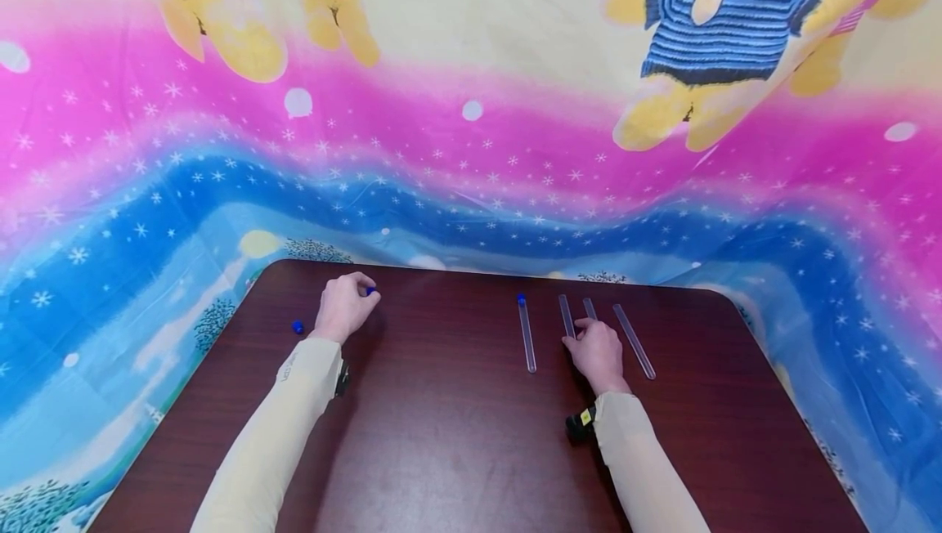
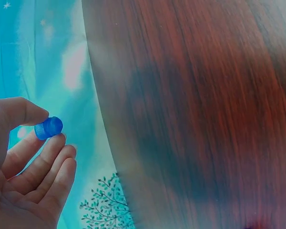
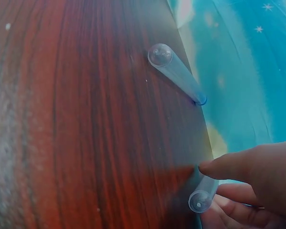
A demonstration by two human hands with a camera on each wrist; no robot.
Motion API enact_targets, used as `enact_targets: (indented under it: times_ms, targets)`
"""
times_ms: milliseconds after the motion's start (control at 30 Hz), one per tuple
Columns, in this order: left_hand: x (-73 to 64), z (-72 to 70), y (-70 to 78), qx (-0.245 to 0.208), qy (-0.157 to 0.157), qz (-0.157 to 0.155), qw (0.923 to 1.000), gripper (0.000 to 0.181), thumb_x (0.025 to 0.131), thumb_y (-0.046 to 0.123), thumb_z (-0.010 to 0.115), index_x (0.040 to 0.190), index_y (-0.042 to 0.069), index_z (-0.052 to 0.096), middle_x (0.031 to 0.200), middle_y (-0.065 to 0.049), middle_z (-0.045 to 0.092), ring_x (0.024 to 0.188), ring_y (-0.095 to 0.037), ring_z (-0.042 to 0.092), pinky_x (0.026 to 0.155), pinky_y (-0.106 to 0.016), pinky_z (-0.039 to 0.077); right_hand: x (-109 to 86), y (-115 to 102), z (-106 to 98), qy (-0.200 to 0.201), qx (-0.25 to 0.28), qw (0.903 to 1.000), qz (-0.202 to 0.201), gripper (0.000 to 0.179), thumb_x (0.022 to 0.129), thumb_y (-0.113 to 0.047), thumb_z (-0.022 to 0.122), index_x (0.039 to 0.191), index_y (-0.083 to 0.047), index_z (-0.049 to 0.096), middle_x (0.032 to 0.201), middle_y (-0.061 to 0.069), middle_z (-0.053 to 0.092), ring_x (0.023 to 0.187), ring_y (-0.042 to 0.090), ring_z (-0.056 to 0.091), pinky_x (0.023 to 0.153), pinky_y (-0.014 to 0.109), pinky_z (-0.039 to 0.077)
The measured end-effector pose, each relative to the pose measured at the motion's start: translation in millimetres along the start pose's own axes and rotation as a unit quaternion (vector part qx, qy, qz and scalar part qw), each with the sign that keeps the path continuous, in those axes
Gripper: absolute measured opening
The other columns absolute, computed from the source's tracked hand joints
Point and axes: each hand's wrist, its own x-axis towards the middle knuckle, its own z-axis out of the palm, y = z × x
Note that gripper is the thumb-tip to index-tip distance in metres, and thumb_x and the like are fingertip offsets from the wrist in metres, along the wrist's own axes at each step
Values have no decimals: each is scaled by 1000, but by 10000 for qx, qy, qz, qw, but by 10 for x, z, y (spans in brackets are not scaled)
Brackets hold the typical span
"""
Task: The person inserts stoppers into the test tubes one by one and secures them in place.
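Note:
Between thumb and forefinger, my left hand (image 1: 344, 306) pinches a small ribbed blue cap (image 2: 48, 128), held above the table's far left part. A second blue cap (image 1: 298, 327) lies on the table just left of that hand. My right hand (image 1: 598, 355) is low over the table at the right, its thumb and fingers on either side of a clear uncapped test tube (image 3: 200, 200). In the head view the hand covers the lower parts of two tubes. A test tube with a blue cap (image 1: 527, 337) lies to its left, and another clear tube (image 1: 634, 342) to its right.
The dark red-brown wooden table (image 1: 441, 435) has rounded far corners. A printed cloth (image 1: 471, 149) with bears and snowflakes hangs behind and beside it, right at the table's edges. A dark wrist camera (image 1: 580, 427) sits on the right wrist.

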Motion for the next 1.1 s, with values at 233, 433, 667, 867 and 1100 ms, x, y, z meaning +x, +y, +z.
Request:
enact_targets:
  times_ms: [233,433,667,867,1100]
  targets:
    - [-29,18,91,-151,67,114,9998,22,92,19,71,108,5,73,99,-14,73,92,-30,66,85,-47,53,1,-1,-12,-129,-11,9999,6,41,93,-18,76,124,7,67,90,15,70,77,28,64,74,48,55]
    - [-41,28,145,-190,142,247,9994,21,92,18,72,108,4,74,95,-12,73,89,-29,66,83,-46,53,13,6,-19,-159,-62,9998,-46,38,94,-17,75,123,7,68,91,17,72,79,30,66,76,49,55]
    - [-52,38,195,-205,160,349,9991,20,91,18,72,106,5,74,94,-11,73,88,-28,65,83,-45,53,15,-1,-23,-132,1,9999,-26,35,94,-17,73,120,6,69,93,17,72,79,30,65,76,49,55]
    - [-50,43,209,-169,147,382,9990,21,91,19,71,107,5,74,97,-14,73,89,-28,65,83,-45,52,15,-16,-32,-66,136,9999,-4,35,93,-17,73,120,5,69,86,12,71,73,26,64,73,47,54]
    - [-50,48,224,-189,137,410,9989,22,91,19,71,107,5,75,96,-13,73,88,-28,65,82,-44,52,28,-25,-35,-75,285,9996,38,34,93,-18,73,120,3,70,85,10,72,67,21,65,71,44,55]
